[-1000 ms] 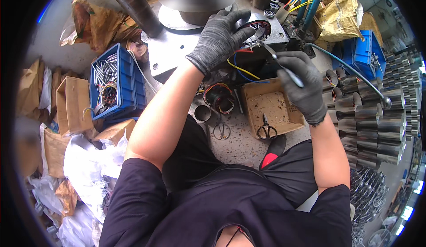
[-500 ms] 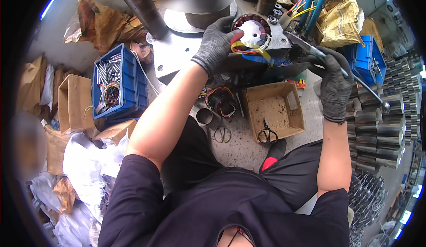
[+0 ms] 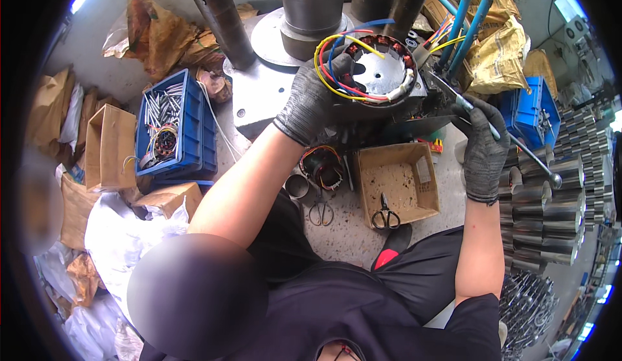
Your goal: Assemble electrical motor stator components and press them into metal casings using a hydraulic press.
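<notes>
My left hand [image 3: 310,98], in a dark grey glove, is closed around the near left side of a wound motor stator [image 3: 399,48]. Red-brown windings ring the stator, and a pale metal disc [image 3: 378,70] with a small central hole shows in its middle. Loose red, yellow and blue lead wires [image 3: 322,63] loop over my left fingers. The stator is at the front of the press's metal bed [image 3: 259,111]; whether it rests there is hidden. My right hand [image 3: 483,144], gloved too, is wrapped round a slanting metal lever rod [image 3: 528,153] with a ball end.
Steel press columns [image 3: 217,17] rise behind the bed. Below are a cardboard box [image 3: 429,199] with black-handled scissors [image 3: 386,218], and another stator [image 3: 322,166]. A blue crate [image 3: 206,128] of metal shafts stands left. Stacked steel cylinders [image 3: 560,225] and a blue bin [image 3: 538,111] are at right.
The stator has turned in my left hand, so its wires swing from the near side round to the left. My right hand stays on the lever rod. The view has shifted slightly.
</notes>
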{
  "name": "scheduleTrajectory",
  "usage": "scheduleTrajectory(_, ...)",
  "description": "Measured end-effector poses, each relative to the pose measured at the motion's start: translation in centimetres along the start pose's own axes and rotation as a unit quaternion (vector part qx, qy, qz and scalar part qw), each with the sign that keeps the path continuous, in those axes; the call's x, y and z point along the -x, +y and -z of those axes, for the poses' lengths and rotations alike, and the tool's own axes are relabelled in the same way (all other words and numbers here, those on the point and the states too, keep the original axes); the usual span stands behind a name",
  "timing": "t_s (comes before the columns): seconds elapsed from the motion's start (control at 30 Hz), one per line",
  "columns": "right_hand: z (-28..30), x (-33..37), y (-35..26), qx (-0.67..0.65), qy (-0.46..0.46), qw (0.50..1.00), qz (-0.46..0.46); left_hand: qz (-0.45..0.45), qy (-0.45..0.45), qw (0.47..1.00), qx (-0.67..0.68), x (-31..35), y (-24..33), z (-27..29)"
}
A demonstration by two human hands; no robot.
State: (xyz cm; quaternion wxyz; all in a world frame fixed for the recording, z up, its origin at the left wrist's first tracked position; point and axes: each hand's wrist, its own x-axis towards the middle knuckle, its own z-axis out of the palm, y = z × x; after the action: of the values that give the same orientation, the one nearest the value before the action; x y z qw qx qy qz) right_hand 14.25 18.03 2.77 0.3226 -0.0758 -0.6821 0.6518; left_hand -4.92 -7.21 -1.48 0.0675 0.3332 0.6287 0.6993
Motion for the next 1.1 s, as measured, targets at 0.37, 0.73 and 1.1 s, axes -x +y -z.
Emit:
scheduleTrajectory(0.37, -0.7, 0.8, 0.3, 0.037, -0.024, 0.999, 0.017, 0.023, 0.009, 1.0, 0.004, -0.1, 2.1, 0.8)
scheduleTrajectory(0.73, -1.3, 0.6, 0.5, 0.046, -0.065, 0.994, 0.075, -0.159, -0.018, 0.902, -0.402, -2.7, 2.9, 0.4)
scheduleTrajectory(1.1, -0.9, 0.7, 1.5, 0.093, -0.087, 0.991, 0.047, -0.092, 0.001, 0.963, -0.252, -3.2, 0.2, 0.9)
